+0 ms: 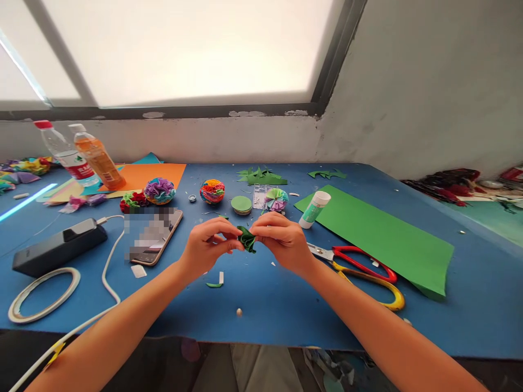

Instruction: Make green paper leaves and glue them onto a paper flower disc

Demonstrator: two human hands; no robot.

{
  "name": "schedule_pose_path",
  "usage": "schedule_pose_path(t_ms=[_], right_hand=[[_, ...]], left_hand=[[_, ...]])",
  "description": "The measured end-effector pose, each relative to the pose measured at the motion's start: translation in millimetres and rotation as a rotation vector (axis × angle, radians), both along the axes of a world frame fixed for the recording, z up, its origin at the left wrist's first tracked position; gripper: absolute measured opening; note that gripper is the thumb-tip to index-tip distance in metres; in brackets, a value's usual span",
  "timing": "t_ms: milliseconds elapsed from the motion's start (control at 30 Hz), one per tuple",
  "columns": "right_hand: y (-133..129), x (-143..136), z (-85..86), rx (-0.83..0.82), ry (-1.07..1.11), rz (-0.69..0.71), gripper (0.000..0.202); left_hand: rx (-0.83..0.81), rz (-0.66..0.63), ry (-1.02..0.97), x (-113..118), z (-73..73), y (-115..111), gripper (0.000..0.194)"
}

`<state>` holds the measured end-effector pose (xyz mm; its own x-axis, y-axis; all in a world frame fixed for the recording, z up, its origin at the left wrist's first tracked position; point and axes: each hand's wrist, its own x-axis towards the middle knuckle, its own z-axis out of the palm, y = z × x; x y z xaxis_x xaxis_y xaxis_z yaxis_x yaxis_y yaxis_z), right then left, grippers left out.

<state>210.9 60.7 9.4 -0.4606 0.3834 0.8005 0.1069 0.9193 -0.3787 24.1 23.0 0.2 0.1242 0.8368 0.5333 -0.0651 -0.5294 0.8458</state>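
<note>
Both hands meet over the middle of the blue table, pinching a small, dark green, folded piece between them. My left hand holds its left side with thumb and fingers. On the other side, my right hand grips the right edge. Just behind the hands lie a stack of round green discs and a pastel ruffled ball. A white and green glue stick stands tilted beside my right hand. Scissors with red and yellow handles lie under and beyond my right wrist.
Green paper lies at right, green scraps at the back. Left are a phone, a black device with a white cable, a tape ring and two bottles. Ruffled balls sit behind.
</note>
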Motion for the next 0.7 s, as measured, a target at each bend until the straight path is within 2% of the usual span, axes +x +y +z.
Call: schedule_pose_path(t_ms=[133,367,500,700], right_hand=[[1.1,-1.0,0.1,0.055,0.009,0.048,0.014],[1.0,-0.5,0.8,0.041,0.009,0.072,0.016],[0.5,-0.6,0.5,0.036,0.014,0.037,0.016],[-0.1,0.0,-3.1,-0.008,-0.003,-0.103,0.015]], left_hand=[[-0.099,-0.09,-0.019,-0.5,1.6,1.2,0.015],[-0.301,-0.222,-0.07,-3.3,4.2,4.2,0.018],[-0.268,-0.168,-0.049,-2.4,5.6,2.1,0.016],[-0.21,-0.05,0.009,-0.8,4.5,1.3,0.016]])
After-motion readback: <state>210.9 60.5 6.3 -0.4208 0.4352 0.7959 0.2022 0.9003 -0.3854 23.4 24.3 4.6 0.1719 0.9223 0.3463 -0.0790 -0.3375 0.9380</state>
